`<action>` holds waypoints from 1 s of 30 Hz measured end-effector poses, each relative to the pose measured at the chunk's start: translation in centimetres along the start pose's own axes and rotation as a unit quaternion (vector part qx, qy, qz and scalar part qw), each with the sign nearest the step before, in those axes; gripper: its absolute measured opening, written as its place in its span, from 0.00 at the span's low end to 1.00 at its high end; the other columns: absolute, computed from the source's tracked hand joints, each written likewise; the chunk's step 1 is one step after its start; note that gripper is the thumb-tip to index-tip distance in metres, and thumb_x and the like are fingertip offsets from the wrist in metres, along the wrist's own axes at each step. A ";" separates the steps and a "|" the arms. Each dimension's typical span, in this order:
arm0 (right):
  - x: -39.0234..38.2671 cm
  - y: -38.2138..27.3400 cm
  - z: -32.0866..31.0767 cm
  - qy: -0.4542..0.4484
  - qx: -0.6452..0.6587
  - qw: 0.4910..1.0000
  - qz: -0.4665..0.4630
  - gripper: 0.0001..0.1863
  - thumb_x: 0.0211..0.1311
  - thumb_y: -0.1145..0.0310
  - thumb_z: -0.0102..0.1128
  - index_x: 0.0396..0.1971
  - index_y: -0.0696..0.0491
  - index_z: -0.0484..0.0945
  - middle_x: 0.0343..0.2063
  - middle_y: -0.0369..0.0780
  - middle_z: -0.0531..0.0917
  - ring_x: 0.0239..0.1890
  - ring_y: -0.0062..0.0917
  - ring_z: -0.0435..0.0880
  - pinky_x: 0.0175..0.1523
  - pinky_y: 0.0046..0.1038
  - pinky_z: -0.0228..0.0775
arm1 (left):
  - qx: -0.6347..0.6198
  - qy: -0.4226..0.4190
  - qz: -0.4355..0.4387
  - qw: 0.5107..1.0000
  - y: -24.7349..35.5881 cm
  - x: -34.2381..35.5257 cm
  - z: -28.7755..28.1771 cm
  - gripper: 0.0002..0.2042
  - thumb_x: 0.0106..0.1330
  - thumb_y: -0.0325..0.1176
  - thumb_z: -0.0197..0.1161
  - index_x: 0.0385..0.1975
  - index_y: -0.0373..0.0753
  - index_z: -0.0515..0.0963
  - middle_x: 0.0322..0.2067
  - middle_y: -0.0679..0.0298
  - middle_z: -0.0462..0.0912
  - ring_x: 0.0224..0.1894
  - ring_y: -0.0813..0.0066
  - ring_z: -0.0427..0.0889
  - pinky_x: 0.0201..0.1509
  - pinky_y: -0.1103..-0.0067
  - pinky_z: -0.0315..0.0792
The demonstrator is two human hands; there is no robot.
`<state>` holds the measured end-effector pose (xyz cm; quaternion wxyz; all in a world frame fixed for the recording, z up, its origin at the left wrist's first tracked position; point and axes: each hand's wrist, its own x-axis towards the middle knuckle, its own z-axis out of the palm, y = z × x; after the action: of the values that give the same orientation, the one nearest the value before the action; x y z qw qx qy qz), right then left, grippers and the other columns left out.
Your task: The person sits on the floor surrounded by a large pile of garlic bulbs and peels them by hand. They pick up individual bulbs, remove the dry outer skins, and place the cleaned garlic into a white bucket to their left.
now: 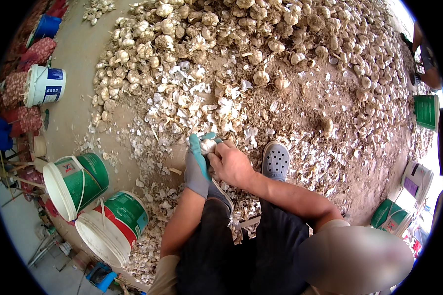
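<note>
The garlic bulb (208, 146) is held up just left of the gray clog (276, 161) on the person's right foot, between the two hands. The left hand (197, 164), in a gray and green glove, grasps the bulb, its green fingers wrapped around the far side. The bare right hand (229, 163), nearer the clog, has its fingers curled in tight against the bulb; they hide what lies inside them, so I cannot tell whether it also grips a small tool. Papery skins (226, 109) litter the dirt beyond the clog and to its left, and past them spreads a big heap of garlic (209, 19), which also runs down well to the clog's right. Well to the left of the clog are a green and white bucket (94, 172) and, nearer the person, a green, red and white bucket (124, 211). Farther off on that side, beyond the clog, is a white bucket with blue patches (48, 86). Far to the clog's right, another green bucket (425, 112) stands near the edge of view.
</note>
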<state>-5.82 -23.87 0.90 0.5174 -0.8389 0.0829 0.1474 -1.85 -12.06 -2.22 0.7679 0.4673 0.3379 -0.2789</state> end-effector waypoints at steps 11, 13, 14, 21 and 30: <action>0.9 0.1 -0.3 -0.006 -0.007 0.999 -0.033 0.12 0.63 0.66 0.52 0.30 0.60 0.77 0.32 0.52 0.81 0.35 0.50 0.82 0.41 0.44 0.76 | 0.130 -0.087 0.190 0.969 0.5 0.1 -1.1 0.18 0.67 0.33 0.64 0.53 0.31 0.75 0.46 0.57 0.83 0.39 0.74 0.82 0.45 0.77 0.77; 0.9 0.0 -0.6 -0.041 -0.042 0.998 -0.014 0.13 0.63 0.64 0.51 0.29 0.58 0.78 0.32 0.51 0.82 0.34 0.48 0.83 0.41 0.44 0.77 | 0.111 -0.030 0.154 0.981 0.4 0.0 -0.2 0.16 0.68 0.33 0.62 0.51 0.31 0.76 0.43 0.58 0.84 0.39 0.74 0.82 0.43 0.78 0.77; 0.7 -0.1 -0.6 -0.041 -0.065 0.997 -0.023 0.14 0.63 0.62 0.51 0.28 0.56 0.80 0.31 0.50 0.82 0.34 0.46 0.84 0.41 0.43 0.78 | 0.152 -0.014 0.098 0.983 0.5 -0.2 0.0 0.15 0.70 0.37 0.59 0.47 0.31 0.78 0.37 0.59 0.84 0.37 0.73 0.81 0.41 0.78 0.76; 1.0 -1.7 -1.8 -0.081 -0.117 0.988 -0.051 0.10 0.60 0.65 0.52 0.27 0.55 0.80 0.28 0.46 0.83 0.33 0.40 0.85 0.37 0.42 0.78 | -0.196 -0.133 0.042 0.971 0.7 0.3 -2.2 0.19 0.75 0.46 0.49 0.47 0.35 0.76 0.38 0.59 0.83 0.43 0.64 0.80 0.53 0.67 0.74; 0.5 -0.5 -1.6 0.039 -0.226 0.946 -0.228 0.08 0.56 0.66 0.60 0.23 0.54 0.77 0.27 0.39 0.81 0.32 0.36 0.82 0.35 0.36 0.77 | 0.173 -0.018 0.145 0.974 1.7 -1.4 -1.6 0.08 0.66 0.30 0.61 0.39 0.31 0.77 0.36 0.61 0.81 0.40 0.74 0.80 0.48 0.77 0.76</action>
<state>-4.97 -25.06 1.89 0.3305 -0.9353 -0.1260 0.0079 -1.84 -9.72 -0.75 0.7137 0.6320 0.1993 -0.2267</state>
